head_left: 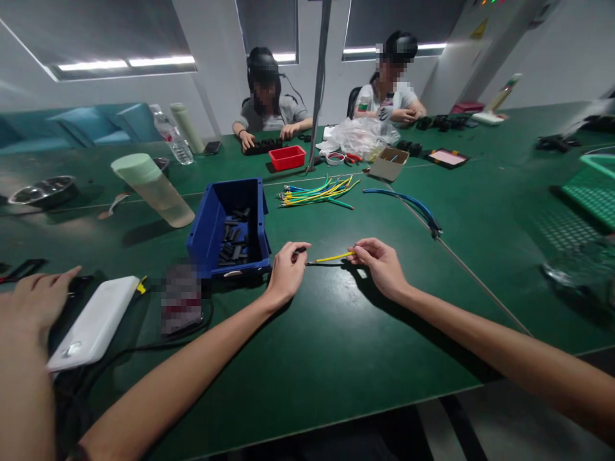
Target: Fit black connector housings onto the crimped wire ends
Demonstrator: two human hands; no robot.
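Worktop (336, 346), green, bare at the near edge; at left, another person's hand (38, 298), palm down beside a white device (96, 323); black cord (144, 349), running to the left forearm, a possible snag for that sleeveless arm.

Pair of hands, centre: left hand (287, 272), thumb and fingers pinching a small black piece (300, 250); right hand (379, 264), pinching a yellow wire (335, 257) by its right end; the wire spans the gap just above the worktop, its other end at the left fingertips; whether it touches the black piece, cannot tell.

Handling, as judged: light pinch, close to the ends; wire and piece best lined up straight, wrists low and steady, so the thin wire does not bow.

Blue bin (204, 224), just beside the left hand, holding loose black pieces (233, 246), its wall limiting movement that way; dark blue wires (413, 200), curved, beyond the right hand; pile of yellow and green wires (317, 193), ahead; tumbler (154, 189), leftward; cardboard box (388, 168); red tray (288, 162); upright pole (319, 83); plastic bag (360, 137); two co-workers, seated opposite.
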